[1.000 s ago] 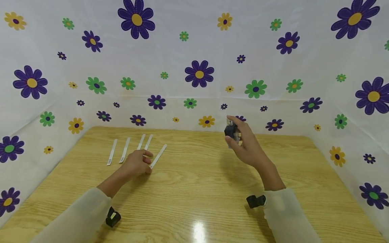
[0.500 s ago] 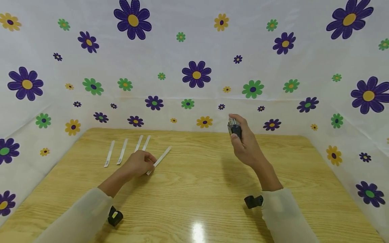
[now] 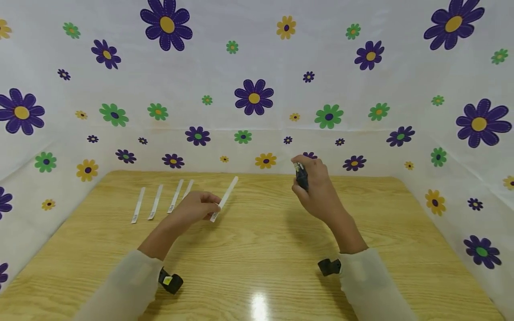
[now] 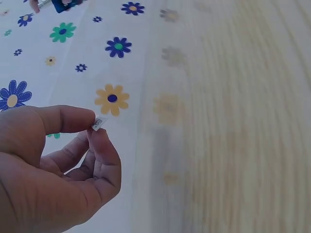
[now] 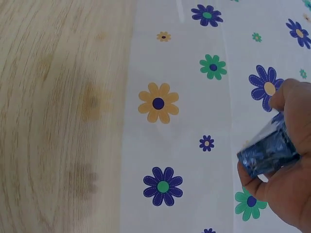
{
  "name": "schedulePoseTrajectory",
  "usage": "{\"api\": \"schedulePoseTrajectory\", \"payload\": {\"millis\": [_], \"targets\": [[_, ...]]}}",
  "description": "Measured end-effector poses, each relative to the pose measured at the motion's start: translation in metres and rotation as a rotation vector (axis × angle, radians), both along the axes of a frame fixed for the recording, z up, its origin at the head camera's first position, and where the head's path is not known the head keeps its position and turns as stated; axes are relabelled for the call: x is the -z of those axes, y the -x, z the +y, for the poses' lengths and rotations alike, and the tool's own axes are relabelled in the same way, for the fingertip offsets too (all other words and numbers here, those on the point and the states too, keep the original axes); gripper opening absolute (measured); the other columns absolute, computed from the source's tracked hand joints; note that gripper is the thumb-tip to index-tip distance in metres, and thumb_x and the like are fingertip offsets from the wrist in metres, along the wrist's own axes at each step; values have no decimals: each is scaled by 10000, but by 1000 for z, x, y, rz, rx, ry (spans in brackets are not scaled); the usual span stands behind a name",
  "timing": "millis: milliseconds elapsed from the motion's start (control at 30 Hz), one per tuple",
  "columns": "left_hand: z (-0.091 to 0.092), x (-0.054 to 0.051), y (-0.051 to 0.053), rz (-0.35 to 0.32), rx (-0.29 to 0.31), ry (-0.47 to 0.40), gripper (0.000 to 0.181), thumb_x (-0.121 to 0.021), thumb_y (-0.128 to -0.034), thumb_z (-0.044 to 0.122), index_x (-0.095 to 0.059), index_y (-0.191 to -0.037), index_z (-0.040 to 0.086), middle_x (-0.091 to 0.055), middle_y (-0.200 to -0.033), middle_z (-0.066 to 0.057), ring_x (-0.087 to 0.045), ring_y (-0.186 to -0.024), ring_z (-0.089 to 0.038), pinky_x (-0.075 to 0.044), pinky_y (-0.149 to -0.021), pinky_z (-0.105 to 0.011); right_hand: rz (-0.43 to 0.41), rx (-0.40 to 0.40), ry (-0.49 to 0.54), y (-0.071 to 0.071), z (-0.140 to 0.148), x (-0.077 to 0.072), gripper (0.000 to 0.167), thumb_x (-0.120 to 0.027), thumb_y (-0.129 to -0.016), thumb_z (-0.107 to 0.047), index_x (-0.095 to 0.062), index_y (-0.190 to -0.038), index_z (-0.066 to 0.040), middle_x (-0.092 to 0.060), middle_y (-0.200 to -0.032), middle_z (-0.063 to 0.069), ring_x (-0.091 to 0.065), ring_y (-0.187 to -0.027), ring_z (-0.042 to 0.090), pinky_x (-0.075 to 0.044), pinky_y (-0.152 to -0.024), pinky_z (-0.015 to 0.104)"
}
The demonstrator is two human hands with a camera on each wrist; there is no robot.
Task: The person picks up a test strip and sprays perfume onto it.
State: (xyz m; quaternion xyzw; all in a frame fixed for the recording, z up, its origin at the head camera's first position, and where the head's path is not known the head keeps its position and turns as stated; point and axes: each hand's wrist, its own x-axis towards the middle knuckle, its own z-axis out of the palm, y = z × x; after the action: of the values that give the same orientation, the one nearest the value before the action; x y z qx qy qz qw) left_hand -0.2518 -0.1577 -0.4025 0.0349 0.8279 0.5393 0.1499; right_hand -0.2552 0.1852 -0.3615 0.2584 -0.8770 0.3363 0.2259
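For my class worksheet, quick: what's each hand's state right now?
Left hand: pinching a thin, flat white strip.
Right hand: holding a small, shiny dark-blue bottle.

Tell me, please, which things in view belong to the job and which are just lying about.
In the job: white paper strip in the left hand; dark bottle in the right hand.
Lying about: four similar strips on the wooden table, possibly needed too.

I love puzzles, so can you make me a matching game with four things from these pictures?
Things:
1. Bottle
2. Row of four strips
3. Single strip
4. Cloth

Matches:
A. Pinched in the left grip
B. White with flowers
C. Held in the right grip
D. Lying on the table

Pairs: 1-C, 2-D, 3-A, 4-B
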Motion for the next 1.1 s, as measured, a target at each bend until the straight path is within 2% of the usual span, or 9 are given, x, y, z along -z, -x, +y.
{"api": "schedulePoseTrajectory", "payload": {"millis": [67, 233, 400, 600, 767, 1100], "targets": [[10, 0, 3, -4, -4, -46, 321, -635, -1001, 132, -635, -1286, -16, -648, -1104, -119, -587, -866, -207, -547, -872, -383, 36, 31, -26, 0, -2, 1, 566, -634, -917, 10, -429, -1395, -213, -449, -1209, 265, -426, -971, 376, -430, -657, 413], [34, -4, 5, 1, 33, -167, 316, -629, -1000, 111, -633, -1288, -17, -634, -1095, -157, -586, -862, -220, -548, -876, -400, 142, 115, -131, 1, -6, 3, 568, -679, -896, -7, -449, -1365, -231, -474, -1254, 321, -476, -1042, 483, -429, -748, 536], [58, -11, 4, 4, 70, -262, 295, -625, -1008, 105, -640, -1273, -24, -633, -1134, -216, -593, -886, -218, -535, -900, -453, 160, 173, -181, -1, -8, 3, 593, -714, -887, -11, -451, -1360, -254, -470, -1292, 345, -467, -1117, 538, -433, -797, 604], [78, -20, -1, -27, 98, -318, 265, -628, -1003, 67, -646, -1247, -34, -643, -1054, -133, -594, -875, -206, -556, -868, -401, 174, 200, -200, -1, -5, 1, 602, -706, -879, -2, -436, -1363, -236, -479, -1284, 349, -472, -1105, 537, -440, -788, 599], [86, -29, -11, -41, 123, -366, 268, -639, -991, 58, -653, -1239, -42, -650, -1054, -133, -607, -859, -196, -561, -811, -336, 206, 198, -200, -1, -3, 1, 649, -714, -855, 20, -400, -1367, -227, -489, -1224, 331, -474, -1031, 511, -439, -754, 580], [93, -39, -26, -65, 168, -424, 285, -653, -985, 58, -640, -1252, -41, -661, -1043, -120, -623, -842, -183, -565, -805, -328, 234, 200, -212, -2, -8, 1, 635, -732, -842, 41, -436, -1334, -230, -484, -1211, 335, -473, -1019, 519, -455, -750, 576]]}}
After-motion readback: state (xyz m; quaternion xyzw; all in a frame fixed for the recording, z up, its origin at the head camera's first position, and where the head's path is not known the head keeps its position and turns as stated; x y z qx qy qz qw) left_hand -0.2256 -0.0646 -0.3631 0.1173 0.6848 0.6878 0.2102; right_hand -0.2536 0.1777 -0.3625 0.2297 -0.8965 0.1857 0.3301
